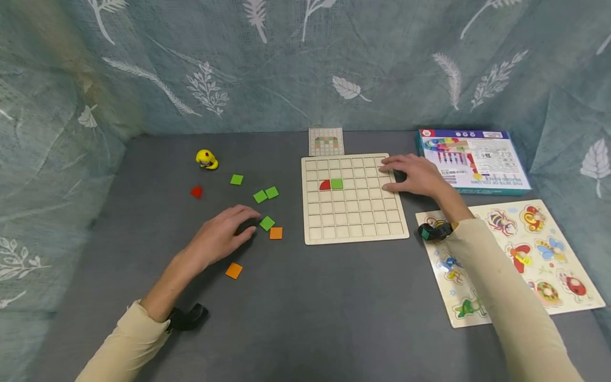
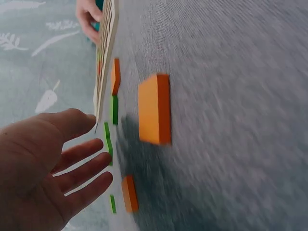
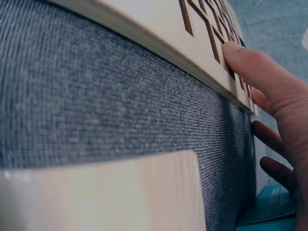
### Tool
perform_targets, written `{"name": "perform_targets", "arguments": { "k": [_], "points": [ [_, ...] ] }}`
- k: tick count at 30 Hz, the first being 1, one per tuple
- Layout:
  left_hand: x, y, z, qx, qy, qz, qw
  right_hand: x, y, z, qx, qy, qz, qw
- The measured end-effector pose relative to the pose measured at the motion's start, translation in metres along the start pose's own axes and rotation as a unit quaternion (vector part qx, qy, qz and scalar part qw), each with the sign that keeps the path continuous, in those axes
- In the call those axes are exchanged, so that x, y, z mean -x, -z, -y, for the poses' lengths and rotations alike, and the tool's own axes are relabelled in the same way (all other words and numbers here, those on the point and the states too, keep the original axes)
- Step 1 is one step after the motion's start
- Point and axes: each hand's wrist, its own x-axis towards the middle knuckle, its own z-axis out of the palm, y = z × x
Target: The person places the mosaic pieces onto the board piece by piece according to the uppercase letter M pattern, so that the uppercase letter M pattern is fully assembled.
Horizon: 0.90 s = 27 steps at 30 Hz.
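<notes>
My left hand (image 1: 220, 233) hovers just left of a green square tile (image 1: 267, 223) and an orange square tile (image 1: 276, 233), its fingers apart with nothing between them. In the left wrist view a large orange tile (image 2: 154, 109) lies close to the camera, and another orange tile (image 2: 130, 193) is beyond the fingers. With thumb and fingertips, my right hand (image 1: 414, 175) rests on the right edge of a wooden grid board (image 1: 353, 218). On that board a red quarter-round piece (image 1: 325, 184) sits beside a green square (image 1: 337, 183).
More green tiles (image 1: 260, 197), a red piece (image 1: 197, 191) and a yellow toy (image 1: 207, 158) lie at left. A pattern card (image 1: 326, 141) stands behind the board. At right are a box (image 1: 472, 162) and an insect puzzle board (image 1: 513, 260), under the right forearm.
</notes>
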Motion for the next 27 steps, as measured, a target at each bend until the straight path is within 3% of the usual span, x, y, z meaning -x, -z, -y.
{"name": "perform_targets", "arguments": {
  "k": [8, 22, 27],
  "points": [
    [-0.010, -0.002, -0.010, 0.003, -0.026, 0.033, 0.9991, -0.003, 0.000, 0.000, -0.004, -0.005, 0.001, 1.0000],
    [-0.013, -0.007, -0.009, 0.008, -0.031, 0.029, 0.9991, -0.004, 0.002, 0.000, -0.004, -0.008, 0.005, 0.9999],
    [-0.015, -0.009, -0.014, 0.004, -0.058, 0.039, 0.9975, -0.005, 0.002, 0.000, -0.006, -0.007, 0.006, 0.9999]
  ]
}}
